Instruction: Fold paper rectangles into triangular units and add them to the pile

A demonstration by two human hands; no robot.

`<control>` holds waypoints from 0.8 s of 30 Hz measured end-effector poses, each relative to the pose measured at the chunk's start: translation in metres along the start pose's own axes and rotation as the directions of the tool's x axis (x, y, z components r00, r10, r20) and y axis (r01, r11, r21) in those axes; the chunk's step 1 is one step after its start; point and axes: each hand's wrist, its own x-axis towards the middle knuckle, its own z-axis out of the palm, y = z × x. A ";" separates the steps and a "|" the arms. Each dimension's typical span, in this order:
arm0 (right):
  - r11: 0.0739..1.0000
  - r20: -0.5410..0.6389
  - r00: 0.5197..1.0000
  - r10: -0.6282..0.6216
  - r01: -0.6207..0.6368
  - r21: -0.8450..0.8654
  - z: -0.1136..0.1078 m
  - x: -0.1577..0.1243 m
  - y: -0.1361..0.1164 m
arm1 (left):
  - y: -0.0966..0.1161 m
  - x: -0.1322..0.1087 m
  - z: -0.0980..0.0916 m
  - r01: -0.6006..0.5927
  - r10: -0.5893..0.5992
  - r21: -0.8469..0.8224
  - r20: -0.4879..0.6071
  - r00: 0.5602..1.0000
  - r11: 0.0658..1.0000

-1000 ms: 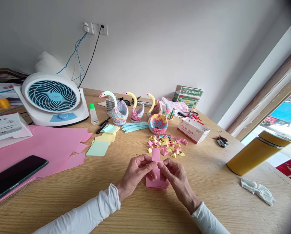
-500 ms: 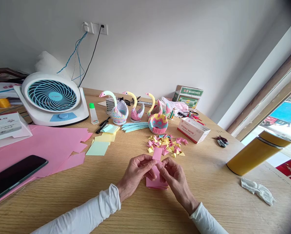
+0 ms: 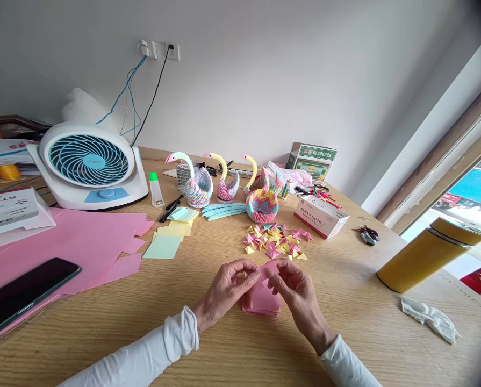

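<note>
I have both hands together over the table [image 3: 345, 333], pinching one small pink slip [image 3: 269, 269] between them. My left hand [image 3: 228, 287] is curled nearly closed, thumb and forefinger nipping the slip's left edge; my right hand [image 3: 294, 290] is closed the same way on its right edge, fingertips almost meeting the left's. The slip sits just above a pink stack [image 3: 262, 301] that lies flat under both palms.

The slip looks featherlight and thin, limp unless creased, so I judge it will bend at the lightest push and tear or crumple if squeezed hard. Best hold is at the edges and corners with fingertips only, keeping the middle free for the fold. It should not slip much; dry paper grips skin well.

Just beyond my fingertips lies a heap of folded pieces [image 3: 274, 244], pink and yellow. Further out stand paper swans [image 3: 200, 185] and a sticky-note box [image 3: 321, 215] off to the right. Well to my left are pink sheets [image 3: 71, 242], a phone [image 3: 22, 293] and a fan [image 3: 89, 161]. Far to my right lies a yellow flask [image 3: 425, 255] on its side, with a crumpled tissue [image 3: 429, 317] nearer me.
</note>
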 end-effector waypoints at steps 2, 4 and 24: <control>1.000 0.011 1.000 -0.008 0.008 0.004 0.001 -0.001 0.002 | 0.002 -0.001 0.001 -0.014 0.015 0.039 -0.018 1.000 0.999; 1.000 0.033 0.999 -0.022 0.022 0.015 0.002 -0.001 0.004 | 0.004 -0.002 0.001 -0.025 0.027 0.063 -0.029 0.999 0.998; 0.931 0.157 0.956 -0.248 0.280 -0.233 -0.010 0.000 0.005 | 0.001 0.002 -0.005 0.003 -0.001 -0.074 0.022 1.000 0.997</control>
